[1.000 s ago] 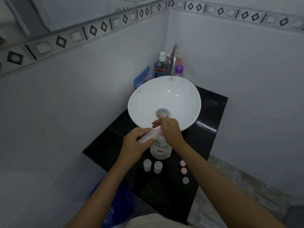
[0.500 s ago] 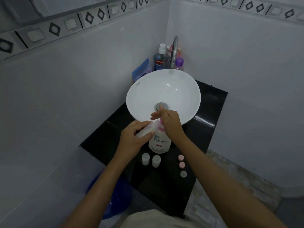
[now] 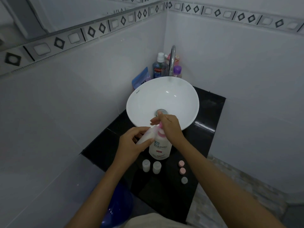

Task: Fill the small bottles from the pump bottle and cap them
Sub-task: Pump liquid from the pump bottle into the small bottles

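Note:
A white pump bottle [image 3: 159, 148] with a pink pump stands on the black counter [image 3: 166, 191] in front of the basin. My right hand [image 3: 169, 127] rests on top of the pink pump head, fingers extended. My left hand [image 3: 133, 143] grips a small translucent bottle [image 3: 147, 134], tilted with its mouth at the pump spout. Two more small bottles [image 3: 146, 165] [image 3: 156, 167] stand uncapped just below the pump bottle. Two pink caps [image 3: 181, 163] [image 3: 182, 170] and one grey cap [image 3: 184, 180] lie in a row to their right.
A white bowl basin [image 3: 141, 99] with a chrome tap [image 3: 172, 58] fills the back of the counter. A mouthwash bottle [image 3: 158, 66], a purple-capped bottle [image 3: 177, 71] and a blue pouch [image 3: 141, 78] crowd the corner behind it. A blue bucket [image 3: 118, 206] sits below the counter's left edge.
Both hands stay at the pump bottle with the small bottle at the spout. The view has shifted slightly; nothing on the counter has moved.

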Demonstrator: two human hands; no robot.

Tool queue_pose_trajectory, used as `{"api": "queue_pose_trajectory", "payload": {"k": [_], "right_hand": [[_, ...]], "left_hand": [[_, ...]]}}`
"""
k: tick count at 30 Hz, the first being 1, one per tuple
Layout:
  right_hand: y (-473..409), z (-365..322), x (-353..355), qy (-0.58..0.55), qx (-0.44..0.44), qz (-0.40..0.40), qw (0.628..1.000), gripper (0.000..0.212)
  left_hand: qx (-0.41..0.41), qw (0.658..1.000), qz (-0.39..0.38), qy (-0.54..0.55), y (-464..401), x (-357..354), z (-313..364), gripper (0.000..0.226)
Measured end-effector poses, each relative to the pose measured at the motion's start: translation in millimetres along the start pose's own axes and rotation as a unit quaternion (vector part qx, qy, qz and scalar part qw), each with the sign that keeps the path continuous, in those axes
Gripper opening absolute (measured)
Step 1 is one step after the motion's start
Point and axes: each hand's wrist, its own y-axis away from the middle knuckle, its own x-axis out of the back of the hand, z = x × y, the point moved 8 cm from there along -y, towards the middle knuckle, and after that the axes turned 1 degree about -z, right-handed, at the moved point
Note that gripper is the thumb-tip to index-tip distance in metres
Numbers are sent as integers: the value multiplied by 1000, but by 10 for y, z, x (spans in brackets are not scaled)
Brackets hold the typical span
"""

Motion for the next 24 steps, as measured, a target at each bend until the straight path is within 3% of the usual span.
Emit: {"api": "queue_pose_trajectory", "payload": {"k": [3, 24], "right_hand": [[13, -15, -7, -24, -9, -2, 1000, 48], [23, -70, -18, -25, -25, -18, 999, 48]], "left_hand": [[15, 1000, 7, 7, 9, -14, -89, 44], [-12, 1000, 15, -22, 82, 29, -16, 35]]}}
